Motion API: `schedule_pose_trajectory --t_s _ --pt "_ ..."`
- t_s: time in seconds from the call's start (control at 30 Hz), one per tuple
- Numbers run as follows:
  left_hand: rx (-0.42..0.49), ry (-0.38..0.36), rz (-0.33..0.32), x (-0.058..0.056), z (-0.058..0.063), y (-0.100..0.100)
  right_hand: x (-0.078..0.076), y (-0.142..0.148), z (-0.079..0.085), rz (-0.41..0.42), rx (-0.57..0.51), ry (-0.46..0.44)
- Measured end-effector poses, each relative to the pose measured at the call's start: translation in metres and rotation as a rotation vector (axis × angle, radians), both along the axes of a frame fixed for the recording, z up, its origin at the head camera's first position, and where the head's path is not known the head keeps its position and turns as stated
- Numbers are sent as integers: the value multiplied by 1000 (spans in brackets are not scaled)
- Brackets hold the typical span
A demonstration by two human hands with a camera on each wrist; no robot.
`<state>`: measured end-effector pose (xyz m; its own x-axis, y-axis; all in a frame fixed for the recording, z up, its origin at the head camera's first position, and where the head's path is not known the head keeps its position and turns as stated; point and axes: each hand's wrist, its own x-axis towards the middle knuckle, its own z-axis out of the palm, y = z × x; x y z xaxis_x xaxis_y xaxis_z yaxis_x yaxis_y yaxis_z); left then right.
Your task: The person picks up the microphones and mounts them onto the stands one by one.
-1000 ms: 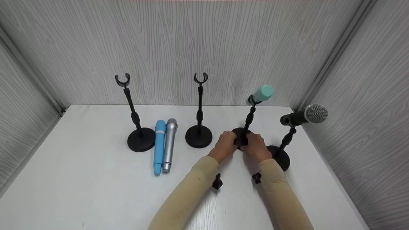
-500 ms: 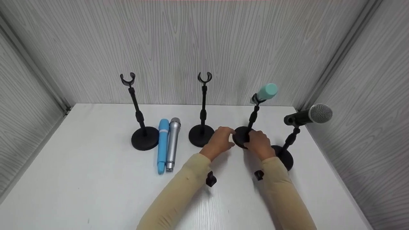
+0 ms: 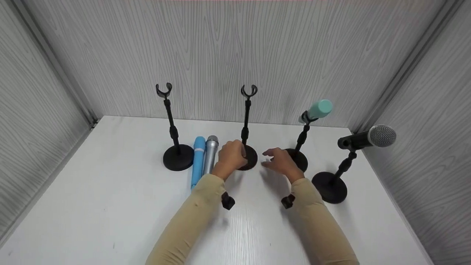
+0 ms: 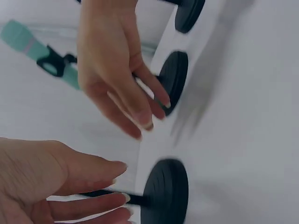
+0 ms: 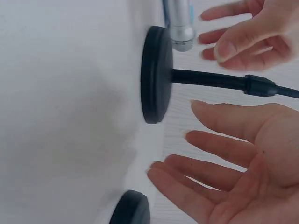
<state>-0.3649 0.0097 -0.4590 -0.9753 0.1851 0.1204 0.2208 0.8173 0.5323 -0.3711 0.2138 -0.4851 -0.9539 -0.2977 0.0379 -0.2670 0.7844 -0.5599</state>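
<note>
Fingers loosely extended, the left hand (image 3: pixel 231 157) hides part of the middle stand's (image 3: pixel 246 121) base, and I can't tell whether it touches. The right hand (image 3: pixel 281 162), fingers spread, partly covers the base under the green microphone (image 3: pixel 321 109). The left forearm's sleeve (image 3: pixel 193 213) and wrist block the lower ends of the blue microphone (image 3: pixel 198 162) and silver microphone (image 3: pixel 211 154).

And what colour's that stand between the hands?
The stand is black, best in the right wrist view.
</note>
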Motion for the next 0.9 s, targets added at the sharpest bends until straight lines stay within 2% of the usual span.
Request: schedule_pose_trajectory --t_s 0.17,0.4,0.5,0.7,0.9 --pt "75 -35 53 -14 -15 -16 -14 -5 -10 -49 -70 -36" --pt "132 -104 74 -24 -34 -20 -23 -20 -16 -87 -68 -105" --pt "134 -98 74 -26 -36 -19 -26 -25 -20 -90 -75 -106" --pt "128 -109 35 -28 -34 -16 -28 -33 -25 -73 -96 -71" --pt "131 -140 47 -28 -34 -15 -27 -36 -28 -63 -98 -27"
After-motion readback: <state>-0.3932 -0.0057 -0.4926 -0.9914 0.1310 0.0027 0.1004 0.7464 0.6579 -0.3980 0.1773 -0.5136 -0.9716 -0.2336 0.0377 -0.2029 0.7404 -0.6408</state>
